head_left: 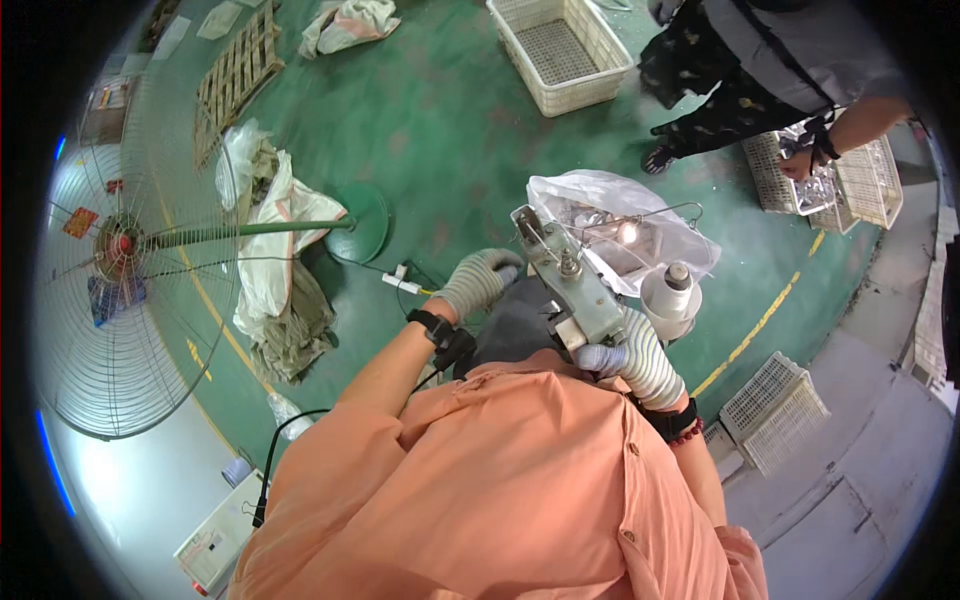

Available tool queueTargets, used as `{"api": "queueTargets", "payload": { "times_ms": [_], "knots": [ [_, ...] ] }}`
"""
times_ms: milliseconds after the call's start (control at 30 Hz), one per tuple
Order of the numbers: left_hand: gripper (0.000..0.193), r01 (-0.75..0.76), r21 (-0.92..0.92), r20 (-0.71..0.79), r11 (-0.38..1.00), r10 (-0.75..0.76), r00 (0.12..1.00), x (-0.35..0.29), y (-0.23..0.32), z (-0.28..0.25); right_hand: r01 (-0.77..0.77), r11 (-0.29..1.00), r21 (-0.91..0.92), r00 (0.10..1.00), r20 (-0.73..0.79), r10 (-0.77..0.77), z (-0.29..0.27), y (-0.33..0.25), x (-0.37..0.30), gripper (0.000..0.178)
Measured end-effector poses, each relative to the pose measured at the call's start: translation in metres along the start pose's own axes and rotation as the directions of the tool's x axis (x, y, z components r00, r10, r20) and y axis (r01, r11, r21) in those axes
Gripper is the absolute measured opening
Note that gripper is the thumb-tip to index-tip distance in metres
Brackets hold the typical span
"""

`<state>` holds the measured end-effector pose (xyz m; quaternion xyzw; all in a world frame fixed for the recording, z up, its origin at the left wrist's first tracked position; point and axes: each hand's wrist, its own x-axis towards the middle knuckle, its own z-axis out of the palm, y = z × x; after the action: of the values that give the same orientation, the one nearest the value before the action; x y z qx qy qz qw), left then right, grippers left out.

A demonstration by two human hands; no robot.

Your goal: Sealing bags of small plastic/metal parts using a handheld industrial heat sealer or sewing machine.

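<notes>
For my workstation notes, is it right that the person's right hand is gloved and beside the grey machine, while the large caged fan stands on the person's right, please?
Not quite: the large caged fan stands on the person's left, as the head view shows. The gloved right hand is indeed beside the grey machine.

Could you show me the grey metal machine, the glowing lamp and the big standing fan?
Grey metal machine [591, 302], head view: upper surface of its body.
Glowing lamp [628, 233], head view: its lit bulb.
Standing fan [124, 243], head view: the red centre of its hub.
</notes>
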<state>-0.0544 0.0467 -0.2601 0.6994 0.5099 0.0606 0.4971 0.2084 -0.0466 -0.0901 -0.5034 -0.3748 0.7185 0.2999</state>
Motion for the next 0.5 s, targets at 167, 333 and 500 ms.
{"api": "queueTargets", "payload": {
  "times_ms": [167, 333, 500],
  "knots": [
    [0.025, 0.022, -0.569, -0.107, 0.822, -0.100, 0.989, 0.016, 0.025, -0.058, 0.026, 0.998, 0.052, 0.998, -0.062, -0.022, 0.002, 0.002, 0.002, 0.054],
    [0.026, 0.012, -0.594, -0.063, 0.804, -0.062, 0.996, 0.025, 0.041, -0.079, 0.063, 0.994, 0.087, 0.993, -0.104, -0.053, 0.008, 0.001, 0.009, 0.058],
    [0.029, 0.018, -0.641, -0.064, 0.767, -0.076, 0.995, 0.025, 0.054, -0.086, 0.122, 0.992, 0.007, 0.983, -0.138, -0.120, 0.012, 0.009, 0.010, 0.045]
  ]
}}
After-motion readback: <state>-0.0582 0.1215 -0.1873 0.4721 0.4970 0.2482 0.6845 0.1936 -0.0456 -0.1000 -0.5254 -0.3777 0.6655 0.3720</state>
